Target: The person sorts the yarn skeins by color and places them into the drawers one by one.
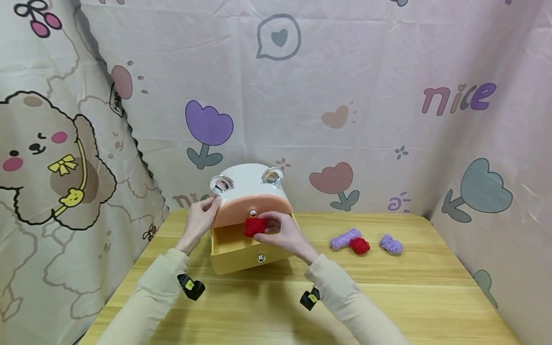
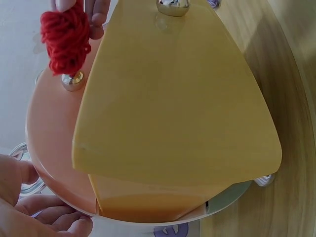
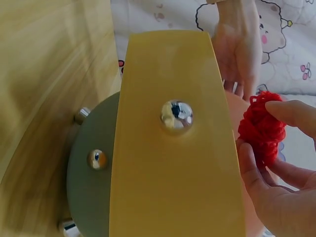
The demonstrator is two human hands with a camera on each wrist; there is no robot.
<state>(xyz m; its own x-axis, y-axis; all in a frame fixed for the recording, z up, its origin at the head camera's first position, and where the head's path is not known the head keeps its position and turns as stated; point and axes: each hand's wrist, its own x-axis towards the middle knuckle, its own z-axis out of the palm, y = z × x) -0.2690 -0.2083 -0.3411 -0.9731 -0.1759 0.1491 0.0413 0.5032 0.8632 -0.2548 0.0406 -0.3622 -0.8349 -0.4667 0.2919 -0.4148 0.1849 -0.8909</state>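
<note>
A small rounded drawer cabinet [image 1: 252, 181] has a white top, silver ring-shaped ears, and a pink upper front [image 1: 246, 207] with a silver knob. Its yellow drawer [image 1: 235, 261] is pulled out beneath the pink front. My right hand [image 1: 284, 234] pinches a small red yarn bundle [image 1: 254, 227] between thumb and fingers, above the drawer's opening. In the right wrist view the red yarn bundle [image 3: 262, 129] shows clearly in the fingertips. My left hand [image 1: 201, 218] rests against the cabinet's upper left side, near one ear; its fingers partly pass behind the rim in the left wrist view.
To the right on the wooden table [image 1: 366, 297] lie a purple yarn bundle [image 1: 345, 238], a red one [image 1: 360, 246] touching it, and another purple one [image 1: 391, 244] apart. A green lower drawer front [image 3: 91, 192] sits under the yellow drawer. Printed cloth [image 1: 284, 96] hangs behind.
</note>
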